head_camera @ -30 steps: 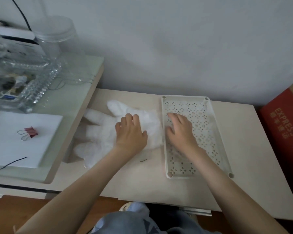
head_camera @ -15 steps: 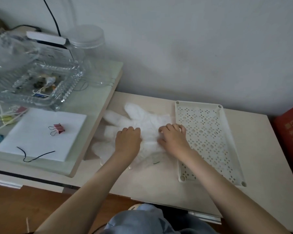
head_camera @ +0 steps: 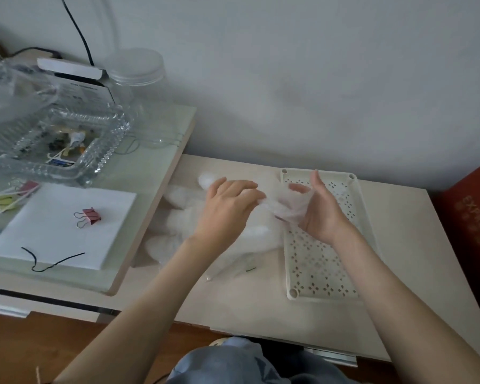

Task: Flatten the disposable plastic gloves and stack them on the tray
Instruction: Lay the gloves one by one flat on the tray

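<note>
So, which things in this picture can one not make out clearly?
Head view only.
Pile of gloves: count unclear; layers blend, left hand covers part.
Left fingers: whether they pinch the crumpled glove, hidden behind the hand.
Tray: any gloves on it too sheer to see.
Red box: cut off by the right edge.

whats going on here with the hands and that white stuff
A person holds a crumpled thin plastic glove above the table, the left hand pinching one end and the right hand cupping the rest, by the left edge of the perforated tray. A white glove-shaped pile lies underneath. The glove isn't flattened yet.
</note>
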